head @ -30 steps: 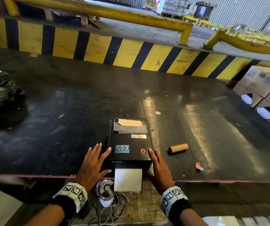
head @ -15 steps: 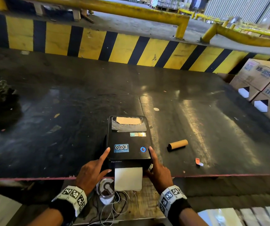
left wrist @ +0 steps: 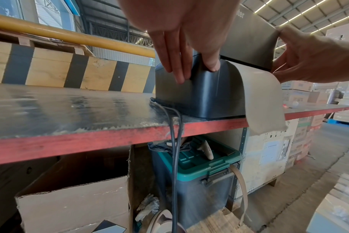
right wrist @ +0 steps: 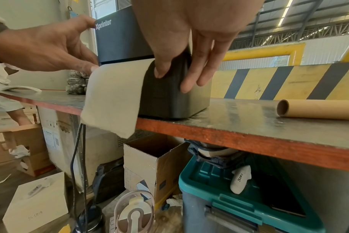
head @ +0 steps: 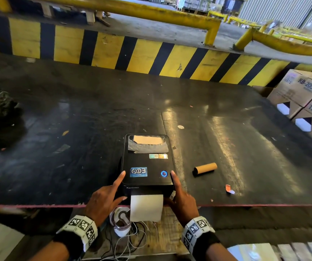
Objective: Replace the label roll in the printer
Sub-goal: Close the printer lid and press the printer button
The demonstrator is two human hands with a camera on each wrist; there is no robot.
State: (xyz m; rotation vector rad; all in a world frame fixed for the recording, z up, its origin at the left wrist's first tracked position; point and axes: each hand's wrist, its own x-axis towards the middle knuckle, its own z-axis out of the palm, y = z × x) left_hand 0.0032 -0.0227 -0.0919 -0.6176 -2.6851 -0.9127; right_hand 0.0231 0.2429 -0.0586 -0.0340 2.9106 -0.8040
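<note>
**A:** What had changed at the printer?

**B:** Its button glowed blue. A second before it was red, half a second before already blue. The lid sat shut, and a strip of label paper hung out of the front slot over the worktop's red edge.

**A:** Meaning what for the job?

**B:** I judged the new roll was seated and feeding, so the swap looked nearly finished. Perhaps only tearing off the strip remained.

**A:** And the hands?

**B:** Both were spread, fingers straight, pressed against the printer's sides and pinching nothing. The left hand had its forefinger along the lid's left edge and its thumb beside the paper. The right hand mirrored it; the right wrist view showed its fingers flat on the dark housing.

**A:** Different from earlier?

**B:** Yes. A second before, the hands lay wide on the worktop on either side. Then they closed in on the front corners.

**A:** The old core?

**B:** The empty cardboard tube lay on the worktop right of the printer, apart from it, where it had been all along. The printer itself stood at the near edge, unmoved.
</note>
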